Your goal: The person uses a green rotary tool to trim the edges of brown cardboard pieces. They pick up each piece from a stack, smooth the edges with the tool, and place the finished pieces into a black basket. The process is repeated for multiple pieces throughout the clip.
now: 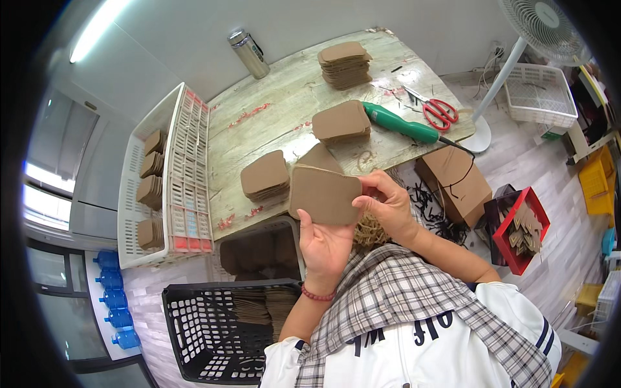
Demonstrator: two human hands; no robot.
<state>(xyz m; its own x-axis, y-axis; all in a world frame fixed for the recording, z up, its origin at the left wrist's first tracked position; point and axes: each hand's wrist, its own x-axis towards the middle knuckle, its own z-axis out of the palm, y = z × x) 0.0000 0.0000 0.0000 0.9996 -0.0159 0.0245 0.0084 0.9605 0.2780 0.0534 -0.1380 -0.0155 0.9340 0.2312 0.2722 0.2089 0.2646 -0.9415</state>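
A flat brown panel with rounded corners is held up over the table's near edge. My left hand, palm up with a red bead bracelet at the wrist, grips its lower edge, thumb in front and fingers hidden behind. At the panel's right edge, my right hand pinches it between thumb and fingers. Just behind it, another brown piece shows partly. Similar panels are piled on the table in a left stack, a middle stack and a far stack.
On the table lie a green corded hand tool, red-handled scissors and a steel flask. A white crate stands left, a black crate and dark bin below. Right are a cardboard box, red-rimmed box and fan.
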